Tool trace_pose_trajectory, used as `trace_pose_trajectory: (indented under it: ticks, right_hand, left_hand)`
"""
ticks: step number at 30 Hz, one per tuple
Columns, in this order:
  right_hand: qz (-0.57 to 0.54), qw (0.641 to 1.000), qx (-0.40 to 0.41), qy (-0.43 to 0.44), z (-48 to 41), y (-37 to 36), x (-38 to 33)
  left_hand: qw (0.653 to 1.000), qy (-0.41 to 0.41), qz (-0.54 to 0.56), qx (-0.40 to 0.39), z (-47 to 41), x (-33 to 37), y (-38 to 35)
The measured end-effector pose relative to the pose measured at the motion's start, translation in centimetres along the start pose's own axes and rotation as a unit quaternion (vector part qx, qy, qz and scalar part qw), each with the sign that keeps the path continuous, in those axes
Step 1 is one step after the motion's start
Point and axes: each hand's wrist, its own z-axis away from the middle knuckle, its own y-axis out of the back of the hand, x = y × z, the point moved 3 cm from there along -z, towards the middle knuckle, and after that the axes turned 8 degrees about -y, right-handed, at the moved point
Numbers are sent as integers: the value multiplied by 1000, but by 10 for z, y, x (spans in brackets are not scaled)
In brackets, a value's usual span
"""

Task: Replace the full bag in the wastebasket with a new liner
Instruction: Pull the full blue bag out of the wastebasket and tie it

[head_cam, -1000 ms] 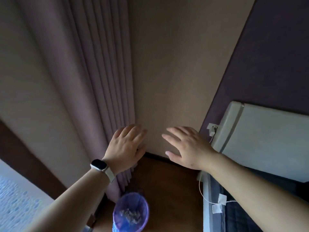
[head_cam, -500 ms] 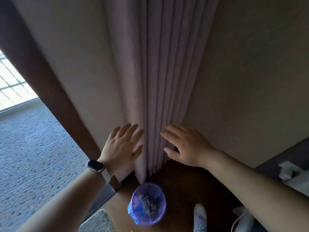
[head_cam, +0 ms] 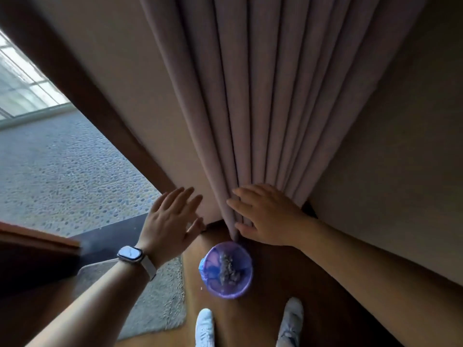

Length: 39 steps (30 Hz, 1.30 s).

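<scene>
Low in the frame's centre, the wastebasket [head_cam: 226,269] with its purple bag [head_cam: 213,265] stands on the floor [head_cam: 275,284]. Above it, left hand [head_cam: 170,221] and right hand [head_cam: 268,216] spread flat, each grip apart, holding nothing.

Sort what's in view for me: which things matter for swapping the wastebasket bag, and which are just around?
For the job:
- wastebasket on the wood floor
- purple bag lining it, scraps inside
- left hand and right hand, both open and empty, above it

Just around:
- curtain
- grey rug
- wristwatch
- white shoes

No new liner in view.
</scene>
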Motion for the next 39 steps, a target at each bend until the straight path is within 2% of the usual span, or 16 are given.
trace_pose_trajectory:
  ticks: [3,8,23,31,39]
  right_hand:
    - [-11,999,-22,23,-5,-34,-3]
    - [-23,999,-25,28,5,-104,-4]
    - [-12,995,-95,-38,98,-423,-7]
    - [13,998,-53,-25,174,-493,-28]
    - [33,990,-122,-57,187,-548,-1]
  left_hand:
    - [1000,13,-2,-26,14,-1,-25]
    - [1000,-9,-4,-6,38,-6,-83]
    - [998,31,36,-40,169,24,-406]
    - [996,77,16,-36,247,52,-473]
    - [984,155,36,-86,271,32,-523]
